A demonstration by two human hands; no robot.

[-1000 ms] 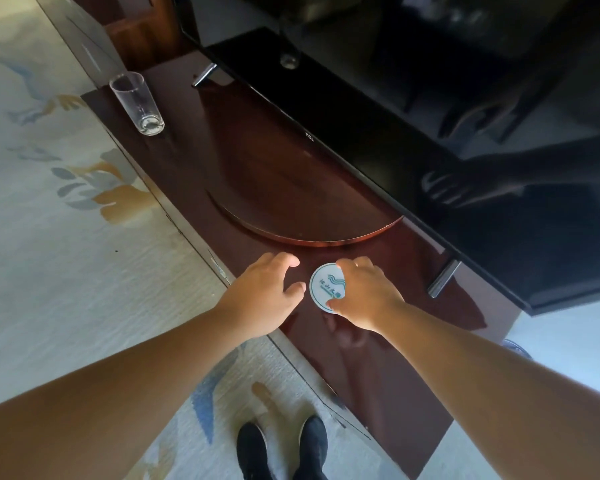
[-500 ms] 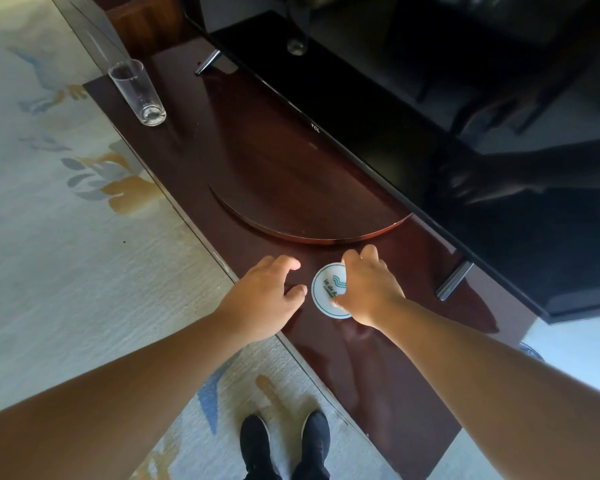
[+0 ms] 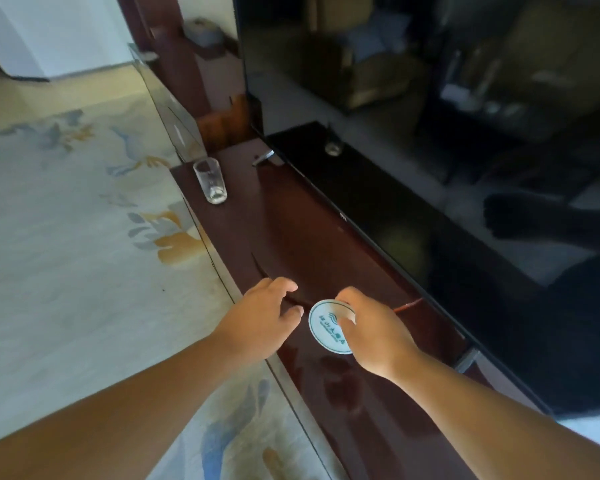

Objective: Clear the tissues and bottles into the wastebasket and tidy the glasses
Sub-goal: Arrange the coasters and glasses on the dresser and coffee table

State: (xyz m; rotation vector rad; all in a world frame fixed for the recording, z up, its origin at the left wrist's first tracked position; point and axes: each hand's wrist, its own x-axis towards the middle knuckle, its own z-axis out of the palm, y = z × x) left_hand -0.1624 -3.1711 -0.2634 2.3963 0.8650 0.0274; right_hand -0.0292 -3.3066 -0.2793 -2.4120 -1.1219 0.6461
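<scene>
**A:** Why does the TV (image 3: 430,133) matter here?

**B:** It takes up the back edge of the table (image 3: 361,410), so only the front strip is free to work on. A half-round board (image 3: 326,265) under it bulges toward the front edge mid-table and narrows that strip further.

**A:** And the glass?

**B:** The glass (image 3: 211,181) stands upright and looks empty. It is at the far left end near the front edge, well apart from both hands. I judge it is what remains to tidy, since no tissues, bottles or wastebasket show.

**A:** What does the right hand do?

**B:** The right hand (image 3: 374,330) pinches a round white coaster (image 3: 328,337), with the thumb on the printed face and the fingers (image 3: 349,295) curled behind the top rim. The coaster tilts toward the camera and seems lifted off the table, just in front of the board's lip. Held by the rim like that, it can go down flat for a glass to stand on, which is probably its purpose.

**A:** The left?

**B:** The left hand (image 3: 260,317) hovers over the front edge, just beside the coaster and apart from it. Its fingers (image 3: 283,285) are loosely curled and hold nothing, so it is free to take the glass.

**A:** Anything in the way?

**B:** Little. Only the board's raised lip lies along the path to the glass, and a TV foot (image 3: 264,157) sits behind it. The carpet (image 3: 66,254) lies below the front edge, so a nudged glass could drop there.
</scene>
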